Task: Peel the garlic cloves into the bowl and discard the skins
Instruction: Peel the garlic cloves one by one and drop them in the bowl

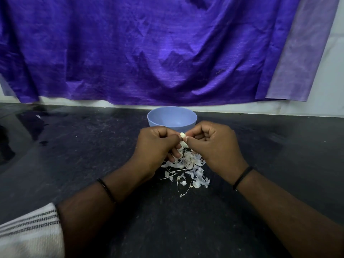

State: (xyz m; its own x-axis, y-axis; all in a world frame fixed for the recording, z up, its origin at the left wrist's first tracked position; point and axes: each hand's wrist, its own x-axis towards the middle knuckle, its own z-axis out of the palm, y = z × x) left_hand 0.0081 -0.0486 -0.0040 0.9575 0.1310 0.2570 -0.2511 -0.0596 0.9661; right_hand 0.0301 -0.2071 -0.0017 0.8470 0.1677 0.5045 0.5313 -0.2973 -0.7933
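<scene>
Pale, papery skin trails down from a small garlic clove (182, 135) that both hands pinch between them, just above the dark worktop (270, 149) and in front of the bowl. The left hand (156, 146) has its fingers curled in tight, thumb and forefinger closed on the clove's left side; its lower fingers touch the hanging strip of skin. The right hand (216, 146) is curled the same way, its thumb and forefinger nipping the clove's right end. The clove shows creamy white and glossy at its top, partly bared, with skin still clinging below.

Under the hands, toward the middle of the worktop, lies a heap of skins (188, 168), white shreds and thin stems scattered loosely toward the near edge. The blue bowl (172, 116) stands upright by the back edge of the worktop, just beyond the knuckles; what it holds cannot be seen. A purple cloth (149, 53) hangs on the wall behind.
</scene>
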